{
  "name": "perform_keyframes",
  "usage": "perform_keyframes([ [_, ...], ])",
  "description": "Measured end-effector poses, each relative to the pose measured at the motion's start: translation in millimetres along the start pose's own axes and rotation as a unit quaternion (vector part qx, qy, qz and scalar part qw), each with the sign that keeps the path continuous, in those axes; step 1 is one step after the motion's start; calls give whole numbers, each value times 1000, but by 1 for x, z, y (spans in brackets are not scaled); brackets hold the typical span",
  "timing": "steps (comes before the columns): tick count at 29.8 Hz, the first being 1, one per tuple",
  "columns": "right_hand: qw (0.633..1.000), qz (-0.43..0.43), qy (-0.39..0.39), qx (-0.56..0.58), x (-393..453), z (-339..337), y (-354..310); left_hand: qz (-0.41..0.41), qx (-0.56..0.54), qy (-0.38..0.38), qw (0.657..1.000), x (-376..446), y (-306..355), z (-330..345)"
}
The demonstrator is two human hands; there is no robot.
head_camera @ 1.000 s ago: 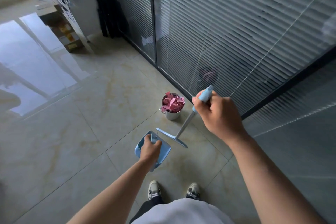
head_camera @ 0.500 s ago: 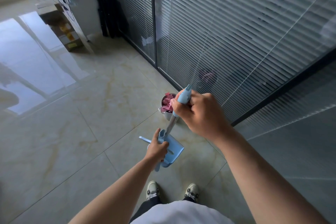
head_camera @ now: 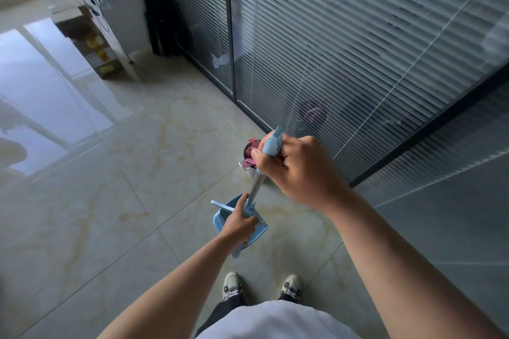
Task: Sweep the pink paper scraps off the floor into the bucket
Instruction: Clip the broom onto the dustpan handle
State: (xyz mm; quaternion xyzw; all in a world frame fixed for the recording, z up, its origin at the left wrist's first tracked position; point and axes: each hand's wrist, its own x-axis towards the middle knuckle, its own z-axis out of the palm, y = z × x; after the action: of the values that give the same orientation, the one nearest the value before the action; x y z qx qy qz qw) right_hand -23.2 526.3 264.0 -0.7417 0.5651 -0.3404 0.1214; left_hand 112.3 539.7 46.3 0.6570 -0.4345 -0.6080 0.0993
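Head view: right hand [head_camera: 300, 170] curled in a fist round the broom [head_camera: 271, 146] at its blue grip, shaft running down to 7 o'clock. Left hand [head_camera: 239, 224] grips the blue dustpan [head_camera: 259, 230], with the broom head lying at the pan. Bucket [head_camera: 252, 172], at 12 o'clock from the dustpan, holds the pink paper scraps [head_camera: 252, 150]. Both partly hidden behind the right hand. Shoes [head_camera: 232, 285] at 6 o'clock.

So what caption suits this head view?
Right hand grips broom, left hand holds dustpan; scraps fill bucket.
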Motion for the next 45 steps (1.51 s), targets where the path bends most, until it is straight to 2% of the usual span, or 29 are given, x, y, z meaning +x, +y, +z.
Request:
perform_keyframes([
  [9, 999, -3, -29, 40, 2, 5, 5, -14, -45, 6, 999, -3, 1, -6],
  [15, 988, 27, -38, 150, 8, 6, 5, -8, -38, -1, 999, -9, 8, -6],
  [19, 956, 88, -87, 266, -3, 18, 19, -7, -31, 8, 999, -9, 8, -11],
  [22, 946, 193, -123, 230, -22, 43, 52, -4, -30, -4, 1000, -13, 14, -16],
  [25, 919, 313, -217, 100, -49, 76, 84, -1, -40, -7, 999, -17, 22, -21],
  [28, 873, 368, -313, 64, -78, 100, 96, -3, -44, -8, 999, -20, 28, -22],
  [30, 858, 379, -341, 58, -91, 110, 96, -5, -43, -11, 999, -23, 32, -24],
  [35, 829, 422, -356, 95, -107, 122, 86, -1, -32, -21, 999, -28, 36, -22],
  [40, 816, 433, -367, 108, -106, 129, 78, -15, -43, -23, 999, -28, 39, -15],
  [45, 783, 496, -318, 197, -107, 133, 66, -6, -99, -6, 995, -32, 45, -9],
])
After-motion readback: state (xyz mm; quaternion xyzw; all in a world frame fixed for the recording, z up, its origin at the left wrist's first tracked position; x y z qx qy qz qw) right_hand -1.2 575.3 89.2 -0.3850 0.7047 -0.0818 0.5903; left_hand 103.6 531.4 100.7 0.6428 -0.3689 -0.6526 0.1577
